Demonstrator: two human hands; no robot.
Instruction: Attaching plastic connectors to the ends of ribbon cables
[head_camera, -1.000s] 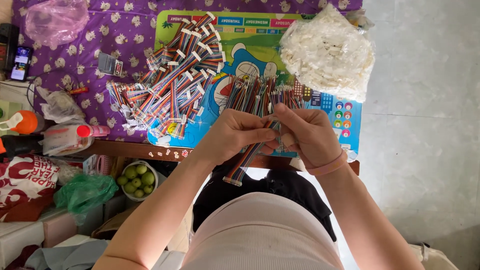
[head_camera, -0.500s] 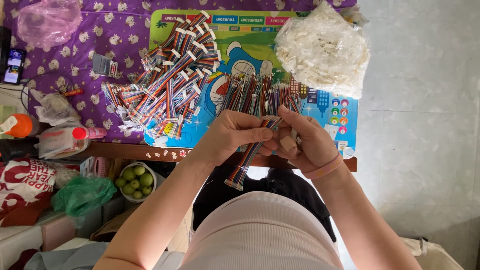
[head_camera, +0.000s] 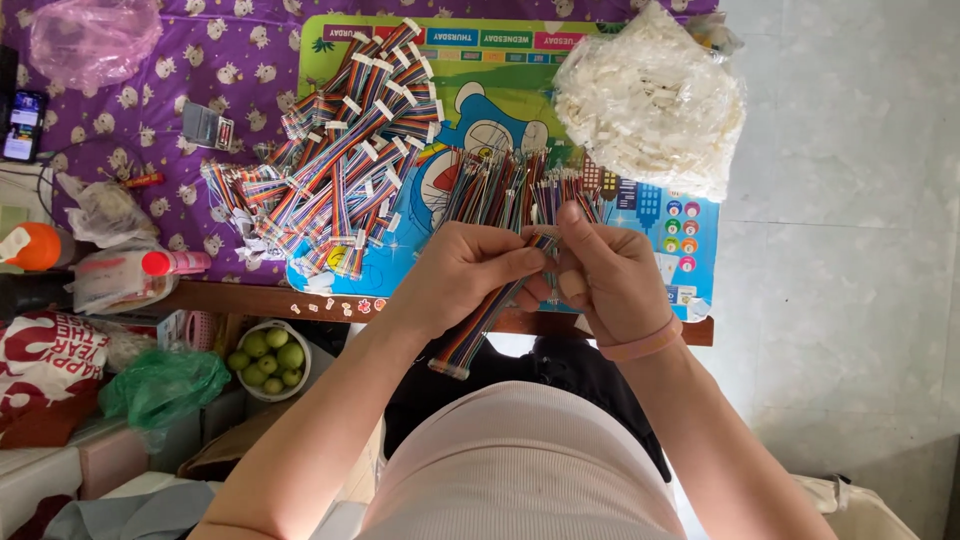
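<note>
**Both hands gripping one ribbon cable**

The left hand (head_camera: 470, 275) and right hand (head_camera: 605, 275) are pinching the top end of a rainbow ribbon cable (head_camera: 478, 328), which is hanging over the worktop (head_camera: 250, 298) edge, near the loose cable pile (head_camera: 340, 170) and the bag of white connectors (head_camera: 650, 100).

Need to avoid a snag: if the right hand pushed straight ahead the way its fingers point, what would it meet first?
Probably the loose wire bundles lying on the mat just beyond the right hand, which holds a rainbow ribbon cable with the left hand. Depth is unclear.
</note>
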